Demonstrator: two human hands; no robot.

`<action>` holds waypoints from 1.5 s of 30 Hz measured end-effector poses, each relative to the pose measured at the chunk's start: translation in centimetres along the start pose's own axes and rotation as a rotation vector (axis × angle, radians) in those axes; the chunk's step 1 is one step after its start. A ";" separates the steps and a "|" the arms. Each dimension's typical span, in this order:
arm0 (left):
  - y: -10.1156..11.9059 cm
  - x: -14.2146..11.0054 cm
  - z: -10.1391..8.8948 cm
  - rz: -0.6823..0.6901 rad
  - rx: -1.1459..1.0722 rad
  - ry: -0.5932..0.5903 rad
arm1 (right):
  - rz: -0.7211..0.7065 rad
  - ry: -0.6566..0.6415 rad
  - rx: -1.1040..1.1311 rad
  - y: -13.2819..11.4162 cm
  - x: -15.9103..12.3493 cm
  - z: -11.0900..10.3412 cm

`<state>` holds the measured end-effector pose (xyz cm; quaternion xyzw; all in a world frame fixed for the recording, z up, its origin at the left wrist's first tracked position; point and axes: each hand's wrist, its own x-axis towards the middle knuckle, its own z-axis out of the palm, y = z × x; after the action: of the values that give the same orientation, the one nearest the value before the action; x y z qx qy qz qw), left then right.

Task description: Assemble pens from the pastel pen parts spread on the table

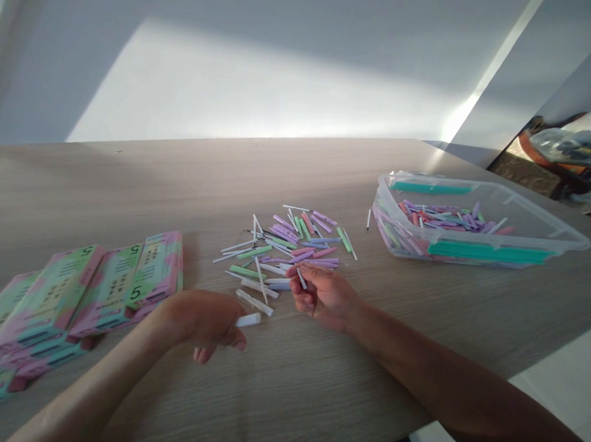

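Head view: right hand (325, 297) grip pinches a thin white stick (301, 279) beside scattered pastel sticks (284, 243); left hand (204, 321) grip unclear.

A wood-grain laminate worktop (298, 181) is shown running across the view, lit by a pale band of daylight. Along its left side, flat cardboard boxes (106, 289) in pink and green, each printed with a number 5, are laid in an overlapping row. Near the middle, a loose heap of thin pastel sticks (284, 247) in purple, pink, green, blue and white is scattered, with some thicker white sticks (254, 302) lying at its near edge. Toward the right, a clear plastic tub (491, 253) with green bands is placed, and a single white stick (368, 219) is left just beside it.
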<state>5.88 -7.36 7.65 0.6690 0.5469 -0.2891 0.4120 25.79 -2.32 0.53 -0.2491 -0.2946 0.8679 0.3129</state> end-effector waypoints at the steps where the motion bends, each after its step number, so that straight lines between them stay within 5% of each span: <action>1: 0.0 0.0 0.0 0.000 0.003 -0.003 | 0.005 0.007 0.009 0.0 0.0 0.0; 18: -0.3 0.0 0.2 0.034 -0.024 0.026 | -0.071 -0.114 0.042 -0.2 -0.9 0.6; 45: 0.4 -0.7 -0.2 -0.016 0.036 0.013 | -0.018 -0.050 0.044 -0.7 -1.0 0.9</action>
<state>6.11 -7.51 8.41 0.6737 0.5498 -0.2977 0.3940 26.19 -2.92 1.90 -0.2178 -0.2853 0.8772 0.3189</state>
